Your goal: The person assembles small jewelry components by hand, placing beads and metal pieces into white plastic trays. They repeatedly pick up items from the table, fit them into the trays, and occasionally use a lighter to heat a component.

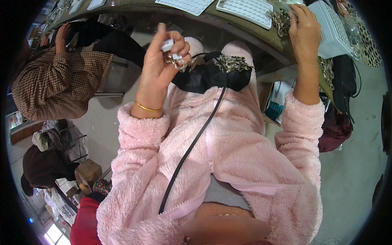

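Head view shows the left hand [157,61] raised near the lap, fingers curled around small white pieces [167,45] and silvery metal pieces [179,63]. Over the worktable [281,43], the right hand [304,34] bends its fingers beside a metal heap [280,23] and ribbed white trays [330,30]; whether it grips anything, I cannot tell. More silvery chain-like pieces [234,63] lie on black fabric [210,79] across the lap.
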Tool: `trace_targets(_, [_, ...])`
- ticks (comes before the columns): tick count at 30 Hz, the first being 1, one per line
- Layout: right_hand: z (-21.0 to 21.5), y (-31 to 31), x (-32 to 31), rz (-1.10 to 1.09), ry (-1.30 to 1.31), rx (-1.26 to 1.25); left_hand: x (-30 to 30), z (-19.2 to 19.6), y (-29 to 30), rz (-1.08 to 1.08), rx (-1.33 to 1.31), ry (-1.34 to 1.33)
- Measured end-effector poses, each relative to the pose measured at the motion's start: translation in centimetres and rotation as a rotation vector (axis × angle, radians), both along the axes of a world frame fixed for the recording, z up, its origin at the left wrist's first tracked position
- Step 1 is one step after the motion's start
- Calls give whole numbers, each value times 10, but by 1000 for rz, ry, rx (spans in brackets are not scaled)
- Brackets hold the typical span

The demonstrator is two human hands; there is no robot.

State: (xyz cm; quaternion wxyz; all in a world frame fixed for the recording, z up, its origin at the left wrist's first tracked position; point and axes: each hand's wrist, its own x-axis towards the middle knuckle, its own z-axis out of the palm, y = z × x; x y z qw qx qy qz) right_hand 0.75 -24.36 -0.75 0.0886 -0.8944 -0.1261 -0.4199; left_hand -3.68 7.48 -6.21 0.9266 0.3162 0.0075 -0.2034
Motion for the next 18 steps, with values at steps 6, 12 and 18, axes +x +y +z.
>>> trace_targets(6, [-47, 39, -31, 704, 413, 119, -7, -7, -12, 101, 528, -170])
trace_targets(12, [-135, 65, -8, 312, 886, -39, -7, -1, -24, 63, 718, -224])
trace_targets(18, [-153, 53, -5, 383, 1099, -31, -1, 19, -24, 77, 822, -218])
